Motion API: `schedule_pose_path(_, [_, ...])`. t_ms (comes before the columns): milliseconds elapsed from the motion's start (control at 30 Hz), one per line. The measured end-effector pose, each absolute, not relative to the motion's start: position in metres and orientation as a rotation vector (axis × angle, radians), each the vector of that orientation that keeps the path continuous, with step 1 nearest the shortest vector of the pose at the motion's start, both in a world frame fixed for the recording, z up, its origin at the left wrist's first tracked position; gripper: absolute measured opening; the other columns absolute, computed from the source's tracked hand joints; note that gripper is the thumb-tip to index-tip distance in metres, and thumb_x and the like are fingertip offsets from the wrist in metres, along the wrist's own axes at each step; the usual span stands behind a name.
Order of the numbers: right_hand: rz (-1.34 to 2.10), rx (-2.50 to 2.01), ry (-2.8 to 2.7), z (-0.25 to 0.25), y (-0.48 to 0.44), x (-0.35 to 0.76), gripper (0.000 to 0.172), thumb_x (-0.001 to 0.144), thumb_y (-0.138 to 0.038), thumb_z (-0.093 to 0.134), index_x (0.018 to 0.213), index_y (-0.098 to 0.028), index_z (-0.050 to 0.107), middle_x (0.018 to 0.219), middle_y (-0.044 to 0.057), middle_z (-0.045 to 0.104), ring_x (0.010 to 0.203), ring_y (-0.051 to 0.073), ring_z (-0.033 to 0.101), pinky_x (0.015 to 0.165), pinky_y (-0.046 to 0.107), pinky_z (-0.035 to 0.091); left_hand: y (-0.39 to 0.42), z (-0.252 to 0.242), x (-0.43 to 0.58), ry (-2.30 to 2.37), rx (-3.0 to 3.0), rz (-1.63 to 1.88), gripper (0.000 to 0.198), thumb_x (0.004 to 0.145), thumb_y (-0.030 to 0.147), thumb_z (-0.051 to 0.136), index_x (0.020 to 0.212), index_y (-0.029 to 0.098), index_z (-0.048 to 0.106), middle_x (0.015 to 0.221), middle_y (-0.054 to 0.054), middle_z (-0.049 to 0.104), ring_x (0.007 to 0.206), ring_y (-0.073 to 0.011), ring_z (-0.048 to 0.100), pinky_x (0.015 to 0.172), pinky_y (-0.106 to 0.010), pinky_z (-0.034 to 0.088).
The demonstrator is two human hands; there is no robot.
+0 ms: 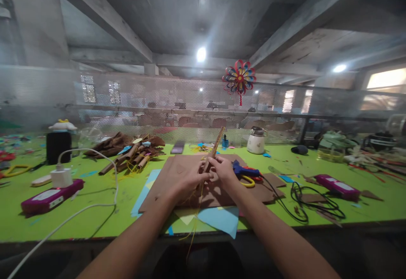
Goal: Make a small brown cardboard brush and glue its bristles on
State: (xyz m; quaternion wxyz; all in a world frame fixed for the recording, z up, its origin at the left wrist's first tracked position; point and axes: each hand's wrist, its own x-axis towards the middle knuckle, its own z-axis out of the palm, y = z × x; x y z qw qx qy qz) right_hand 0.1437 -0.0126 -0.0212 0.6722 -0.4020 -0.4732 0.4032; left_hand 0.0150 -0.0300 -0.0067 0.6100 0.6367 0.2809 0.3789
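A narrow brown stick (pixel 217 140), like a tight roll or folded strip of paper, stands tilted between my two hands over a brown cardboard sheet (pixel 158 186). My left hand (pixel 188 181) grips its lower part, fingers closed. Just above, my right hand (pixel 223 171) pinches it with thumb and fingers. Loose yellow string (pixel 200 205) hangs from beneath my hands past the table's front edge. Light blue paper (pixel 222 220) sticks out from under the cardboard. To the right of my right hand lie a blue glue gun (pixel 245 169) and yellow-handled scissors (pixel 248 181).
Rolled brown paper tubes (pixel 122 162) with yellow string lie at the back left. A purple power strip (pixel 52 196) with a white charger (pixel 61 177) is at left, another power strip (pixel 338 187) beside black cable (pixel 314 203) at right. A pale flask (pixel 256 141) stands behind.
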Motion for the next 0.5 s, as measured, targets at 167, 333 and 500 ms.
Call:
schedule_pose_path(167, [0.868,-0.927,-1.043,-0.023,-0.007,0.147,0.023,0.062,-0.036,0.062,0.069,-0.015,0.062,0.066,0.002,0.064,0.058,0.014,0.056,0.058,0.027,0.042,-0.022,-0.022,0.019,0.665,1.556,0.898,0.048,0.067,0.017,0.063,0.111,0.020,0.045,0.076,-0.001,0.057,0.055,-0.0105,0.053,0.053,-0.025,0.041])
schedule_pose_path(333, [0.802,-0.973,-1.079,-0.028,-0.001,0.150,0.025,0.063,-0.038,0.062,0.070,-0.014,0.063,0.066,0.003,0.064,0.058,0.014,0.054,0.057,0.027,0.041,-0.017,-0.027,0.018,0.742,1.665,0.920,0.023,0.072,0.023,0.061,0.092,0.017,0.051,0.065,0.001,0.056,0.054,-0.0115,0.053,0.053,-0.025,0.040])
schedule_pose_path(500, [0.802,-0.966,-1.079,-0.027,-0.002,0.148,0.026,0.063,-0.039,0.061,0.069,-0.014,0.062,0.065,0.003,0.063,0.057,0.014,0.053,0.056,0.026,0.040,-0.009,-0.032,0.019,0.791,1.729,0.946,0.020,0.073,0.031,0.061,0.085,0.018,0.051,0.062,0.001,0.055,0.052,-0.0122,0.052,0.050,-0.024,0.039])
